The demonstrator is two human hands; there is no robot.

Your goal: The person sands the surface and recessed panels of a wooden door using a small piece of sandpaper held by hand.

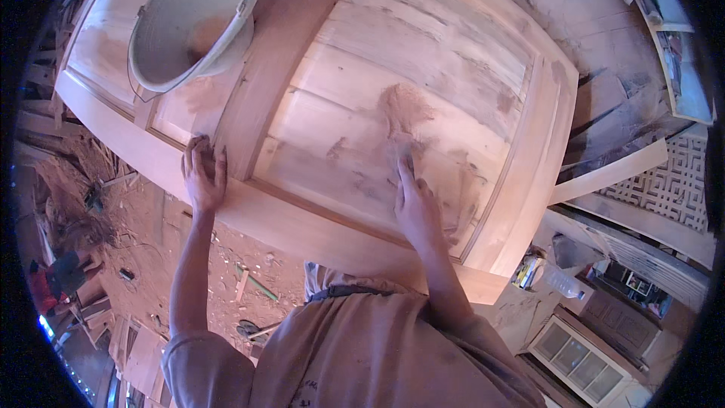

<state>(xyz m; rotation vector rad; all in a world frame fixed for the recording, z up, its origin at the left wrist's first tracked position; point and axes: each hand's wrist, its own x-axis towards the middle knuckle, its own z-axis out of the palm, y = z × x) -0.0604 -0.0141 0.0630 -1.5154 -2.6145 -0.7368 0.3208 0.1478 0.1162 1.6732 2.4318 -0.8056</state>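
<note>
A large wooden door panel [302, 204] with framed insets lies flat before me. Over its right inset, my right hand [419, 211] is closed around a small flat-bladed tool, seemingly a putty knife [402, 143]. The blade touches a heap of reddish-brown sawdust or filler [404, 106] on the boards. My left hand [204, 181] rests on the near frame edge, thumb apart from the fingers, with its fingertips dark and partly in shadow. Beyond that hand a pale bucket [192, 23] with a wire handle stands tilted in view on the panel, brown powder inside it.
Wood scraps and shavings cover the reddish floor [151, 257] at left. On the right are a lattice panel [664, 185], a clear plastic bottle [563, 283] and a white window frame [578, 359]. A pale wood strip [615, 172] juts toward the door's right edge.
</note>
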